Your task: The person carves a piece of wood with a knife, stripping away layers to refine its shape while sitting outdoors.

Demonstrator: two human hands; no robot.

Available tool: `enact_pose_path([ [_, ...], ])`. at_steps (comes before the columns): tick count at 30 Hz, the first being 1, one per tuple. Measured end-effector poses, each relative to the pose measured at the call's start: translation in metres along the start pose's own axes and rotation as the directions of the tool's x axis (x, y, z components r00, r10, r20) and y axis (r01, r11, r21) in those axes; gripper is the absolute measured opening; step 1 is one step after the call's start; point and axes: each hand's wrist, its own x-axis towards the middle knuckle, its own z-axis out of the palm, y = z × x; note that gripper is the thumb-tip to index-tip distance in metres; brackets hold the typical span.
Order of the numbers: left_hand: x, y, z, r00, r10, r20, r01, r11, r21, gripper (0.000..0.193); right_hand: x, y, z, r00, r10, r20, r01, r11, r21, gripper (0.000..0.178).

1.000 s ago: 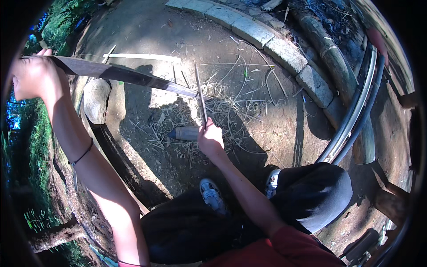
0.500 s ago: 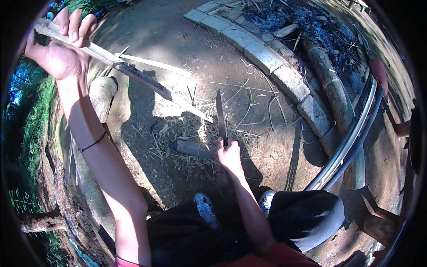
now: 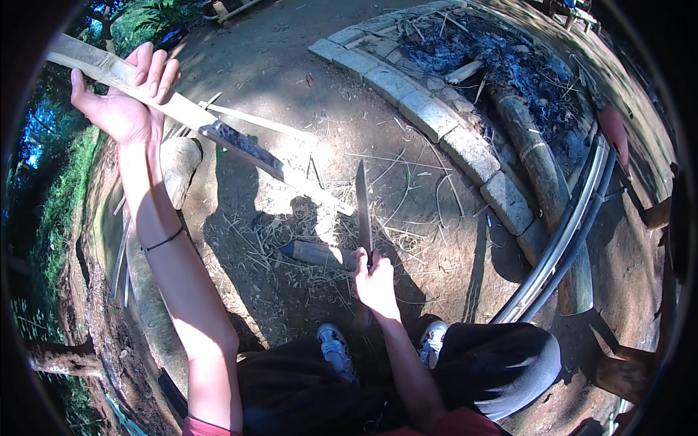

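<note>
L hand [image 3: 123,102], far upper left: arm stretched out, fingers [image 3: 156,69] curled over the top of a long split bamboo strip [image 3: 240,149], thumb below, so closed round it, gripping near its upper-left end. Strip runs diag., upper left down to lower right; mid-section dark/charred, pale again toward the far tip, which ends close to the blade.

Below L forearm: pale rounded stone [image 3: 182,163] on the dirt ground [image 3: 291,73]; thin slivers and dry shavings scattered round it. Black band on L wrist.

Centre: short cut stub of wood [image 3: 313,253] lying in the litter, just left of R hand.

R hand [image 3: 374,280]: fist closed tight on handle of a long knife [image 3: 362,207], blade pointing up and away from body, near-vertical in view.

Key relation: strip's free tip lies just left of the blade's mid-length, near, contact not clear. Strip axis crosses blade axis at an angle. R hand is the nearer one to that tip; L hand well apart, at the other end.

Right: curved row of stone blocks [image 3: 436,120] edging an ash bed [image 3: 502,58]; long pale pipes [image 3: 574,211] beyond. Shoes [image 3: 334,349] at bottom centre.
</note>
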Motion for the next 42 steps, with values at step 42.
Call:
enact_pose_path([
  [42, 0.012, -0.036, 0.063, 0.722, 0.242, -0.648, -0.147, 0.969, 0.198, 0.095, 0.031, 0.045, 0.049, 0.998, 0.032, -0.046, -0.043, 0.964, -0.261, 0.034],
])
